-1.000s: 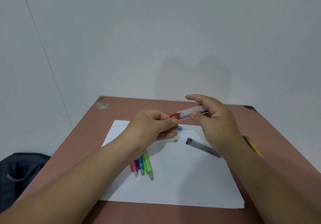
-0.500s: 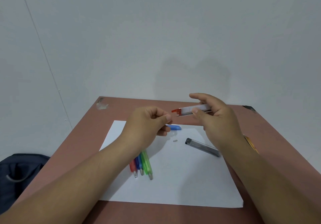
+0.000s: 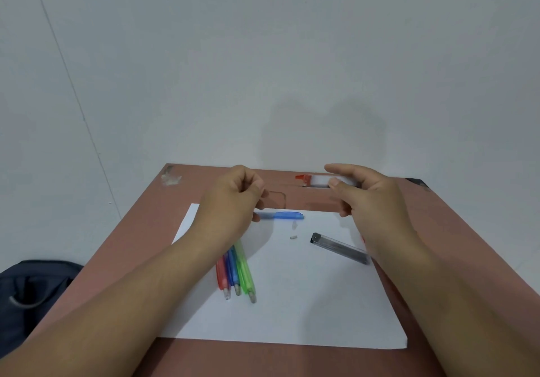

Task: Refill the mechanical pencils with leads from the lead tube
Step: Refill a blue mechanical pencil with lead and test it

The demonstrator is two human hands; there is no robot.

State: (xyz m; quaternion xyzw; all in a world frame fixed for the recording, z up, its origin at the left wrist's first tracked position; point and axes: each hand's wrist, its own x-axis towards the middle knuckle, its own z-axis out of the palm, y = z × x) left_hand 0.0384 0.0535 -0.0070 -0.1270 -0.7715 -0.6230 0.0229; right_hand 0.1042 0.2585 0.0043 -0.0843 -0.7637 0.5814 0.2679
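Hands raised above table (image 3: 152,218): right hand (image 3: 369,198) pinches red-capped pencil (image 3: 317,180), long axis left-right, open end toward left hand (image 3: 233,198), whose fingers curl; contents cannot be told. Lead tube (image 3: 340,248) lies on paper (image 3: 306,303), just near of right hand. Blue pencil (image 3: 282,216) beside left hand; three pencils (image 3: 236,271) nearer.
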